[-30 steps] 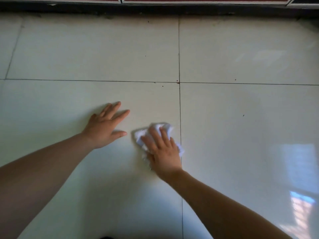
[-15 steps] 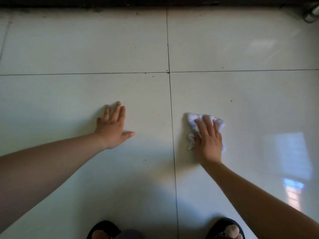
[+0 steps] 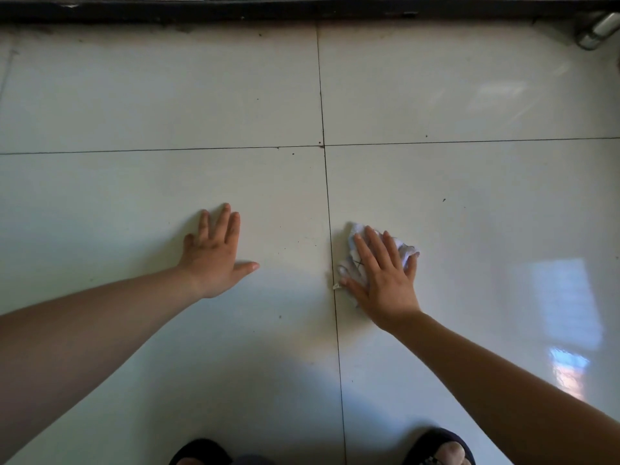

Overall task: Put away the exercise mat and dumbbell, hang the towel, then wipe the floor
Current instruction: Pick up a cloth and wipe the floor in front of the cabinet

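Observation:
A crumpled white cloth (image 3: pixel 404 248) lies on the glossy white tiled floor (image 3: pixel 167 95), just right of the vertical grout line. My right hand (image 3: pixel 382 276) presses flat on top of the cloth, fingers spread, covering most of it. My left hand (image 3: pixel 218 256) rests flat on the tile to the left of the grout line, fingers apart, holding nothing. No mat, dumbbell or towel is visible.
A dark baseboard (image 3: pixel 302 10) runs along the far edge of the floor. A metal cylindrical piece (image 3: pixel 600 30) sits at the far right corner. My two feet in dark sandals (image 3: pixel 436 448) show at the bottom edge. Small dark specks dot the tiles.
My right hand slid the cloth from left of the grout line to the right of it, then drifted slightly back toward the line. The left hand stayed planted.

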{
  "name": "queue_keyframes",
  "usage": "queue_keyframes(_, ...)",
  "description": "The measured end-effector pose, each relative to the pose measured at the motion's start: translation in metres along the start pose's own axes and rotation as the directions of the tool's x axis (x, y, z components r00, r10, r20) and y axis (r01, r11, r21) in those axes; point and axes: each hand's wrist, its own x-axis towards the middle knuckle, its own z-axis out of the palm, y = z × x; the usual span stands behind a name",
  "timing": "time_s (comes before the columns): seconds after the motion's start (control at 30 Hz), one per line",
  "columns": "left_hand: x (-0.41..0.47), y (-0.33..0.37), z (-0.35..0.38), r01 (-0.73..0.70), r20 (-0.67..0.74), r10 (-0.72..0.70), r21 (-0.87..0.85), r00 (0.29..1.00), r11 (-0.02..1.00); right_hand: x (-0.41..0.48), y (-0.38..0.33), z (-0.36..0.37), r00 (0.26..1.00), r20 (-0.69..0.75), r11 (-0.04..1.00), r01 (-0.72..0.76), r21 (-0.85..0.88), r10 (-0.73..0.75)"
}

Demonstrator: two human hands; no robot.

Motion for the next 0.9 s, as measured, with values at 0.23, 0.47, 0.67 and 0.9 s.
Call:
queue_keyframes(0.23, -0.001, -0.004, 0.0, -0.013, -0.024, 0.013, -0.024, 1.0, 1.0, 0.008, -0.017, 0.017, 0.991, -0.127, 0.994, 0.055, 0.091, -0.043)
queue_keyframes(0.47, -0.016, -0.051, 0.007, -0.149, -0.093, 0.147, -0.008, 0.985, 0.989, 0.024, -0.088, 0.039, 0.955, -0.075, 0.952, 0.292, 0.096, -0.286)
queue_keyframes(0.67, -0.066, -0.108, 0.053, -0.069, -0.116, 0.061, -0.067, 0.991, 0.995, 0.038, -0.16, 0.06, 0.768, 0.109, 0.776, 0.626, 0.079, -0.631)
queue_keyframes(0.9, -0.102, -0.143, 0.095, 0.028, -0.146, -0.05, -0.15, 0.988, 0.988, 0.138, -0.215, 0.056, 0.844, 0.044, 0.838, 0.522, 0.161, -0.534)
